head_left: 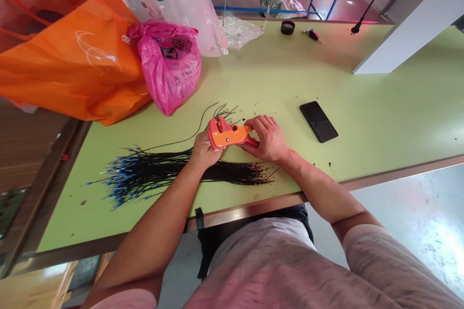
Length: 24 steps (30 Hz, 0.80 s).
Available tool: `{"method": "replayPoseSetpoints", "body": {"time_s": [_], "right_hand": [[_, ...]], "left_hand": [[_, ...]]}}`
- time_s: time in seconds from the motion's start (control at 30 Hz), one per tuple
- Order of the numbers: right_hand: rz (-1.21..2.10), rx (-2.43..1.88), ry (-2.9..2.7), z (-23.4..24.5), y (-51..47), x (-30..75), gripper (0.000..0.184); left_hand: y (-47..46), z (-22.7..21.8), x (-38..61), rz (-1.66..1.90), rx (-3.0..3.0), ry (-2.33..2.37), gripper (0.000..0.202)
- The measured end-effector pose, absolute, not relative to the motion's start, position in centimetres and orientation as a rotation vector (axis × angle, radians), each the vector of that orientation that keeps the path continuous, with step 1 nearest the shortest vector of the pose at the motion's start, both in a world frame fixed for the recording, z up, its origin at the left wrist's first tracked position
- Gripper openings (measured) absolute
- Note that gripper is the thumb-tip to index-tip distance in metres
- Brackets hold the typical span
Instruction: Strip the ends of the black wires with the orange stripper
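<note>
Hand tool: smooth, satin-looking. Pink bag: thin, crinkled plastic. Phone: glossy screen. Tabletop: smooth.

Pale, dark-streaked shirt; short sleeves; black bottoms.

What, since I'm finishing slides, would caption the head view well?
Right hand grips an orange tool, left hand at its head, beside black wires on a green table.

Pale-green tabletop with brown edging, glossy pale floor, blue metal frame behind, slanting white panel
</note>
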State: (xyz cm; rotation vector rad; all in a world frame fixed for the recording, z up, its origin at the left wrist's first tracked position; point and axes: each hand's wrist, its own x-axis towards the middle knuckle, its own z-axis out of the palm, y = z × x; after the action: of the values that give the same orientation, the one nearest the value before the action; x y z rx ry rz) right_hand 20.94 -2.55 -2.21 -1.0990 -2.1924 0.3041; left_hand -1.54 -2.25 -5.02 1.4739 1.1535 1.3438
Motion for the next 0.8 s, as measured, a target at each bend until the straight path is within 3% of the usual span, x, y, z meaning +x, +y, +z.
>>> {"method": "replayPoseSetpoints", "body": {"time_s": [0.27,0.5,0.8], "right_hand": [[0.318,-1.102,-2.196,-2.2,-2.5,20.9,0.057],[0.349,-1.304,-2.274,-1.9,-2.7,20.9,0.061],[1.096,-1.144,-1.921,-1.0,-1.9,21.8,0.075]], "left_hand": [[-2.4,-5.4,-2.5,1.352,1.569,1.195,0.015],[-2.4,-4.9,-2.1,1.342,1.664,1.175,0.042],[-3.1,-4.3,-1.6,1.318,1.497,1.033,0.051]]}}
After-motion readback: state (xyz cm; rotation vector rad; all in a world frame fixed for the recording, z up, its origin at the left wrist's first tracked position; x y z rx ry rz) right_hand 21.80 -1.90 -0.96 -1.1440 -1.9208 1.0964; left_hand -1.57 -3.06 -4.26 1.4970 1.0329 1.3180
